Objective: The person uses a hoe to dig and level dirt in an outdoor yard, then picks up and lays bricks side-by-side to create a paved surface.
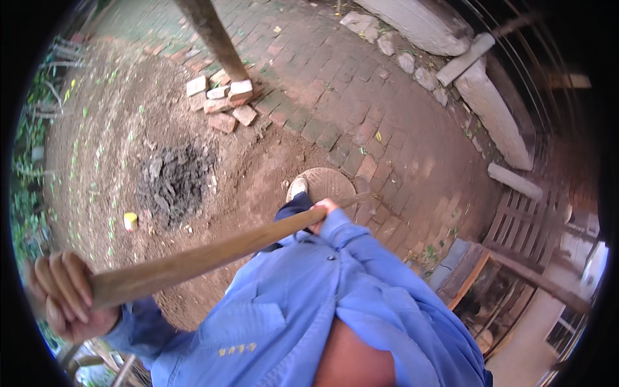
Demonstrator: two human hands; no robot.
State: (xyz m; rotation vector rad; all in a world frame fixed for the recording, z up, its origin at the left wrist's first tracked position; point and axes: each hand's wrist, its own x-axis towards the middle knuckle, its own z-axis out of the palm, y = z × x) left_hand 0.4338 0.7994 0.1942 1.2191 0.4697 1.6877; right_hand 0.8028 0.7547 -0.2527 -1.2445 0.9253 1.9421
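A long wooden handle (208, 255) slants across my front, rising from lower left toward the middle. My left hand (72, 297) is wrapped around its thick near end. Farther along, my right hand (325, 214) grips the same handle near my waist. Beyond that hand, a blurred hoe-like tool head (366, 194) shows over the brick paving; its exact shape is hard to make out. One shoe (299, 186) rests on a round cover (331, 186) set in the ground. To the left, a patch of dark, wet-looking material (176, 181) lies on brown soil (251, 164).
A wooden post (215, 41) stands among loose bricks (225, 104). A yellow-and-white container (130, 221) sits on the soil near small seedlings (99, 150). Brick paving (338, 92) runs toward long stone slabs (493, 113). At right are a slatted wooden rack (520, 220) and a wooden frame (469, 275).
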